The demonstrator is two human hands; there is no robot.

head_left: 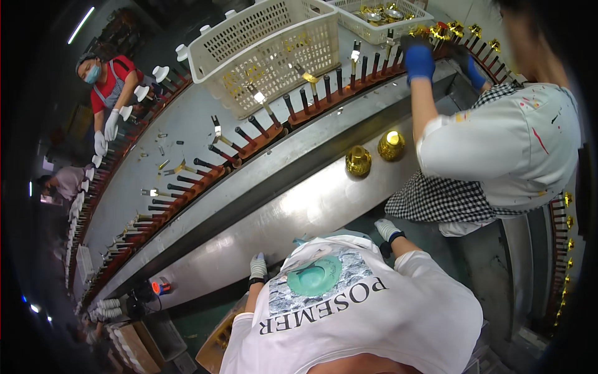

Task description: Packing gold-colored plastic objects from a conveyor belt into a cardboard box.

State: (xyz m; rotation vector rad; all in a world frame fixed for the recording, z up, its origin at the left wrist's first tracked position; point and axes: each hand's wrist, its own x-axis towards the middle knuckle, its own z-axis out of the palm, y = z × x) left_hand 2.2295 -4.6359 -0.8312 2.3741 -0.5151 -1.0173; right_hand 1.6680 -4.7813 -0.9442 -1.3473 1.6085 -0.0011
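My left hand (258, 267), in a pale knit glove, rests empty against the near edge of a long steel ledge (268, 224). My right hand (387, 229), gloved the same way, lies at the same edge further right and holds nothing either. Two shiny gold dome-shaped caps (359, 161) (391, 145) stand on the ledge beyond my right hand, out of its reach. Behind the ledge runs a curved conveyor of dark upright pegs (249, 134); some carry small metal pieces.
A co-worker (498, 143) in a white shirt and checked apron stands at the right, blue-gloved hand (418, 61) at gold-capped pegs. Two white slatted baskets (268, 56) (380, 19) sit on the table. Another person in red (109, 87) handles white caps at the far left.
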